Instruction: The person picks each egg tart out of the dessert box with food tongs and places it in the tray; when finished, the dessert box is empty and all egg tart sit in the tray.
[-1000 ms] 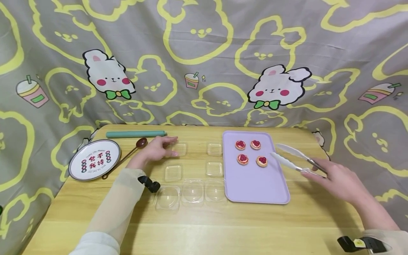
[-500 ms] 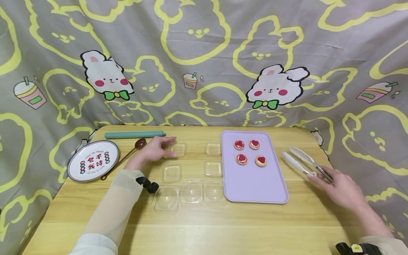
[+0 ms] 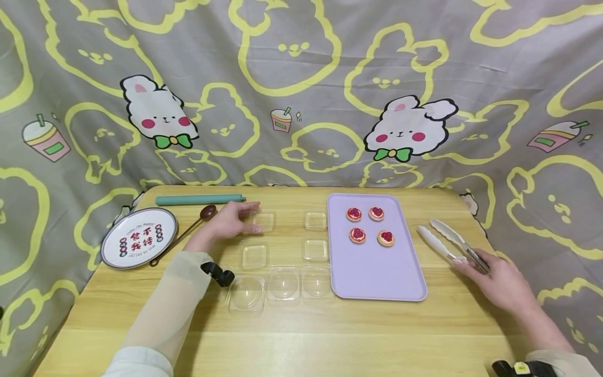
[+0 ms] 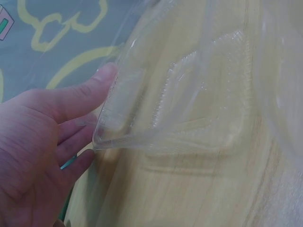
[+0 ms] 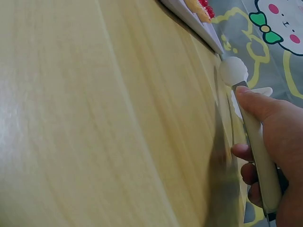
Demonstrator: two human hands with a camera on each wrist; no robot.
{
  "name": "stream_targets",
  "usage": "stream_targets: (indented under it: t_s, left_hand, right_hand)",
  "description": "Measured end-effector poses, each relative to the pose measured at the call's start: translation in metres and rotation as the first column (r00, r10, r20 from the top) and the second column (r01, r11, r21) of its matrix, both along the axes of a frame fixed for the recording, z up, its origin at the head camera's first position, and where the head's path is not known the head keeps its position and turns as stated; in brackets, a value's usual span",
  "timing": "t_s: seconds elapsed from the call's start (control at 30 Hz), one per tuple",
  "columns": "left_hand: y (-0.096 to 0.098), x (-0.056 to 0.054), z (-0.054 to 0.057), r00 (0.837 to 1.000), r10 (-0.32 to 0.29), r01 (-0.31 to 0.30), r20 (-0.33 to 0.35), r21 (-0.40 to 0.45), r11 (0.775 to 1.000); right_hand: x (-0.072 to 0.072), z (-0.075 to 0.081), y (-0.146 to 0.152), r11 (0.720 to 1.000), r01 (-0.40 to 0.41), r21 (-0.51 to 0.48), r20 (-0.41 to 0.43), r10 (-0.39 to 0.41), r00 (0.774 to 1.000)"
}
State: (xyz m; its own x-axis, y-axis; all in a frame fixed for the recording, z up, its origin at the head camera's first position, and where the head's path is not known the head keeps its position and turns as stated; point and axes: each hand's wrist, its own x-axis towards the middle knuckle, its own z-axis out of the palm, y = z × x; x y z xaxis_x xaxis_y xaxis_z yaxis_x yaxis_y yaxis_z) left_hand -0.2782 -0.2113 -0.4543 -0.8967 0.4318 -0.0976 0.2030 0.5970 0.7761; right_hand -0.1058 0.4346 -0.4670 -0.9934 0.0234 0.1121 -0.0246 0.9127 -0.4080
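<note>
My left hand [image 3: 231,220] is at the far left of several clear plastic boxes, thumb and fingers around the left side of one clear plastic box [image 3: 266,221]. In the left wrist view, the thumb lies along the wall of that box [image 4: 128,113]; some fingers are partly hidden behind the clear plastic. My right hand [image 3: 501,280] grips a pair of tongs [image 3: 461,254] by the handles, to the right of the lilac tray [image 3: 377,275]. The white tips of the tongs are apart with nothing between them. Several small red-topped tarts [image 3: 357,235] lie on the tray's far half.
More clear boxes [image 3: 255,256] stand on the wooden table [image 3: 301,340], left of the tray, with round-domed lids [image 3: 283,283] in front. Farther left are a white plate [image 3: 138,238], a brown spoon [image 3: 208,212] and a green roll [image 3: 200,199]. A patterned curtain [image 3: 301,104] hangs behind.
My right hand has drawn the tongs back to the right, away from the tarts and the tray. My left hand has stayed at the same box.
</note>
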Motion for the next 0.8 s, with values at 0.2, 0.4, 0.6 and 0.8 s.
stream_targets:
  t_s: [0.2, 0.4, 0.6, 0.8]
  left_hand:
    - [0.0007, -0.0008, 0.0005, 1.000, 0.002, -0.002, -0.003, -0.022, 1.000]
    - [0.0009, -0.0004, 0.0006, 1.000, 0.005, -0.005, -0.002, -0.033, 0.999]
    - [0.0004, 0.0001, 0.0005, 1.000, 0.013, -0.013, -0.007, -0.033, 0.999]
    - [-0.0011, -0.0007, -0.0002, 0.999, 0.028, -0.028, -0.021, -0.012, 1.000]
  right_hand:
    - [-0.0021, -0.0021, -0.0010, 1.000, 0.013, 0.028, 0.006, -0.013, 1.000]
    - [-0.0017, -0.0048, 0.0023, 0.990, 0.028, 0.137, 0.091, -0.041, 0.995]
    - [-0.0025, -0.0099, 0.0042, 0.989, 0.013, 0.151, 0.078, -0.025, 0.997]
    - [-0.0065, -0.0067, 0.0011, 0.996, 0.040, 0.085, 0.035, -0.043, 0.998]
